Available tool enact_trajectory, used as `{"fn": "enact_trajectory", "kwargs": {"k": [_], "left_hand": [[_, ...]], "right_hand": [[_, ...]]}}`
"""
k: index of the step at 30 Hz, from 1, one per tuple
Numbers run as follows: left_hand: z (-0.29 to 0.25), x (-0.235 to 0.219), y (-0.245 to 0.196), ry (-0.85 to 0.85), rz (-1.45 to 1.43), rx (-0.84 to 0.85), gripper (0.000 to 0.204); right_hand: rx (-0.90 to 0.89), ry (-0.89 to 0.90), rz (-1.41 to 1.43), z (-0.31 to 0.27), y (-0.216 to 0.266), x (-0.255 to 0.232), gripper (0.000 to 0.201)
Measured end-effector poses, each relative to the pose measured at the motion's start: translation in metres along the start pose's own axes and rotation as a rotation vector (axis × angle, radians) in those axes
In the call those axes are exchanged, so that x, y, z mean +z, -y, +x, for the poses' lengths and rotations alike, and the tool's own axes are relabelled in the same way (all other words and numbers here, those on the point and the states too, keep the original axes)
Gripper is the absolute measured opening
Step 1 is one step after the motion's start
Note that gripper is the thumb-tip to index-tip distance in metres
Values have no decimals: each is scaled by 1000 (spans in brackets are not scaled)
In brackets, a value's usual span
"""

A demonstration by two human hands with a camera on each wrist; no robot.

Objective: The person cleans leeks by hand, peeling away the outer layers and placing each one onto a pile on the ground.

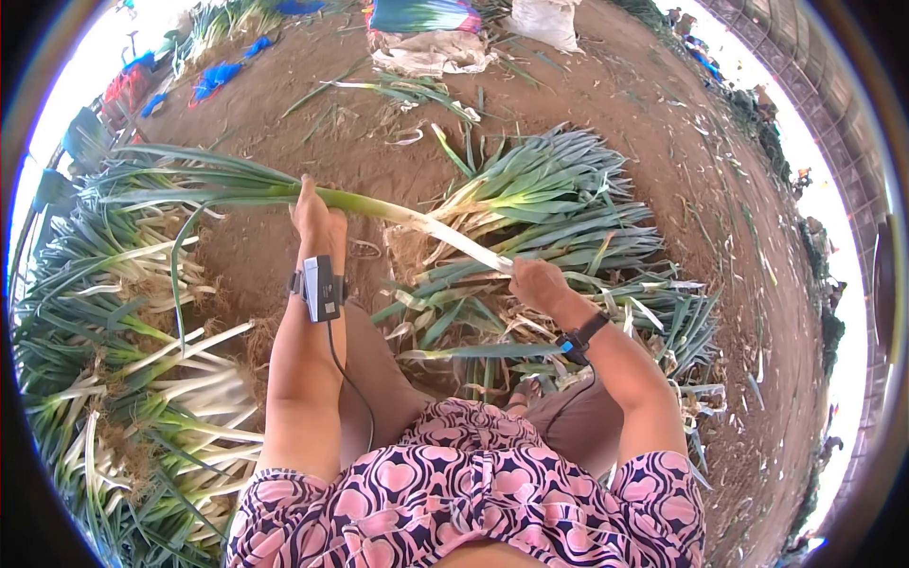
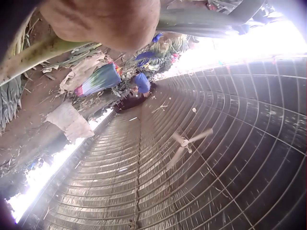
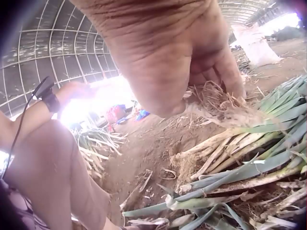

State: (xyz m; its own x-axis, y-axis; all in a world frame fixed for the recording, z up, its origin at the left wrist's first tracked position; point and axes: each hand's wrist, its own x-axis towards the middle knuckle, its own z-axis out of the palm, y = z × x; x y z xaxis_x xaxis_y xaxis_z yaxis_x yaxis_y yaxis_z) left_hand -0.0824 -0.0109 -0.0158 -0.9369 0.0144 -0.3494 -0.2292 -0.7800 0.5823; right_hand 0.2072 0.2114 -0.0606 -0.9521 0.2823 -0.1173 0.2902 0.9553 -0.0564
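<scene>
One long leek [image 1: 417, 220] stretches across both hands, its green leaves fanning out to the left and its white shank to the right. My left hand [image 1: 311, 213] grips it where the leaves begin; in the left wrist view that hand [image 2: 103, 21] wraps the stalk from above. At the white end, my right hand [image 1: 542, 284] holds the leek with curled fingers. Stringy roots [image 3: 218, 103] stick out beside the fingers of the right hand [image 3: 158, 57] in the right wrist view. Below the shank lies a pile of leeks [image 1: 559, 189], leaves pointing right.
A long heap of leeks [image 1: 204, 379] with white shanks and roots lines the left side. Bare soil [image 1: 256, 241] shows between the piles. Farther off lie a wrapped leek bundle [image 1: 423, 17], a pale sack [image 1: 546, 21] and blue ties [image 1: 216, 81]. Loose leaves [image 1: 402, 90] litter the ground.
</scene>
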Motion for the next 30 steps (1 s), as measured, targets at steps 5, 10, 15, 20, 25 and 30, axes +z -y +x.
{"fn": "enact_trajectory", "kwargs": {"k": [5,10,15,20,25,30], "left_hand": [[-9,5,8,44,62,-23,28],[-9,4,19,133,93,1,30],[-10,5,19,187,49,12,28],[-11,5,12,193,72,-20,25],[-11,6,11,142,60,-69,24],[-6,4,12,165,79,-33,23]], "right_hand": [[93,99,-1,1,14,8,20],[-43,111,-109,-1,14,42,14],[-207,105,-120,-1,7,63,19],[-389,13,-337,-10,12,52,18],[-242,29,-124,-9,5,58,15],[-42,-37,495,-11,-1,62,20]]}}
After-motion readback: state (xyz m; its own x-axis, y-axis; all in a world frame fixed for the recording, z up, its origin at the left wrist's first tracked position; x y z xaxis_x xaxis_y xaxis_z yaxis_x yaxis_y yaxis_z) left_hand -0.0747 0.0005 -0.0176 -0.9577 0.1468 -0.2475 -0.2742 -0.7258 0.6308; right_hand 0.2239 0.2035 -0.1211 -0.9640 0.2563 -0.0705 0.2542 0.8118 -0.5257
